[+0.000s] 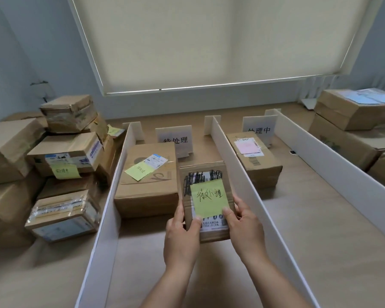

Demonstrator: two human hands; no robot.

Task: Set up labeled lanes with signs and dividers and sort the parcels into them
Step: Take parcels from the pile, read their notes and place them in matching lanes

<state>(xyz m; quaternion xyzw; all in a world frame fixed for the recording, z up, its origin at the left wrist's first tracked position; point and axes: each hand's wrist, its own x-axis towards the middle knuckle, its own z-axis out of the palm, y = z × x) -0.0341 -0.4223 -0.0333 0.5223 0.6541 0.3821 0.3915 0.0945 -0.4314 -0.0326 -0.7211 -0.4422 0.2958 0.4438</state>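
Both hands hold one small parcel above the L lane, between left divider and centre divider. Left hand: fingers curled round the parcel's L edge, thumb on top face near the lower corner of the yellow note. Right hand: same grip on R edge, thumb pressing the note's lower R corner. Parcel is tilted w/ top face toward the camera; label above the note is scribbled over in black. Just beside it, to the L, a large box lies in the same lane, w/ its own yellow note & shipping label. Behind both stands lane sign. R lane, between centre divider & right divider, contains brown box w/ pink slip on top, in front of second sign. Unsorted parcel stack sits outside the left divider; more boxes sit beyond the right divider. All rest on tan floor.
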